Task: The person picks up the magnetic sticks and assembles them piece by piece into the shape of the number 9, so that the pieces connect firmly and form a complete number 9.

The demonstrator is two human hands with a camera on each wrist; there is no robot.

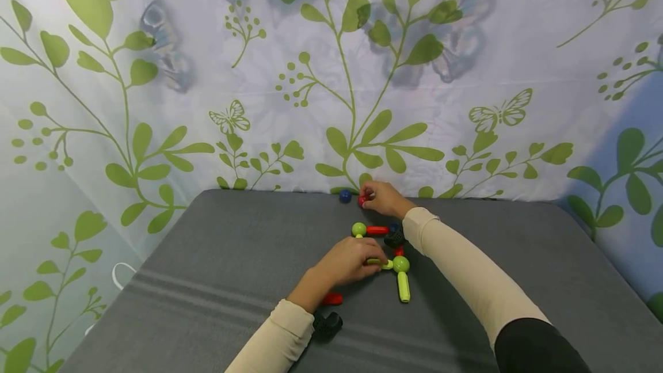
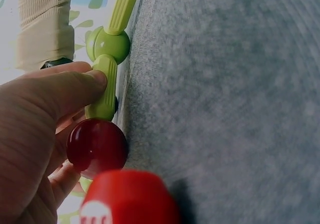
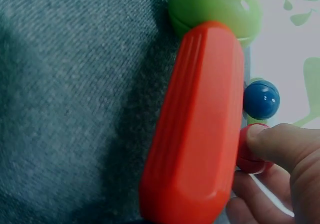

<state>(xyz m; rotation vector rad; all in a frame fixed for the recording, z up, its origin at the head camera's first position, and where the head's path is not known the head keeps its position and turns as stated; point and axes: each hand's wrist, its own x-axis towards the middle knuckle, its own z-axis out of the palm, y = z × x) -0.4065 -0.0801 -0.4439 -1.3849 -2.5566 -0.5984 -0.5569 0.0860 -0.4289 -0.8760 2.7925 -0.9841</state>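
Note:
My left hand [image 1: 348, 259] pinches a yellow-green rod [image 2: 102, 92] between thumb and fingers. At one end of that rod is a green ball [image 1: 401, 264], from which a second green rod [image 1: 404, 288] points toward me. A dark red ball [image 2: 97, 146] sits at its other end, in front of a red rod [image 2: 132, 199] in the left wrist view. By the back edge, my right hand [image 1: 385, 198] grips a red ball [image 3: 250, 149] with thumb and fingers. Just left of it rests a blue ball [image 1: 345, 195].
Between the hands, another red rod [image 1: 377, 229] adjoins a green ball [image 1: 359, 229]. The right wrist's black camera mount [image 1: 395, 237] partly covers pieces there. A grey cloth surface [image 1: 248, 246] lies beneath, with a leaf-patterned curtain [image 1: 290, 148] behind.

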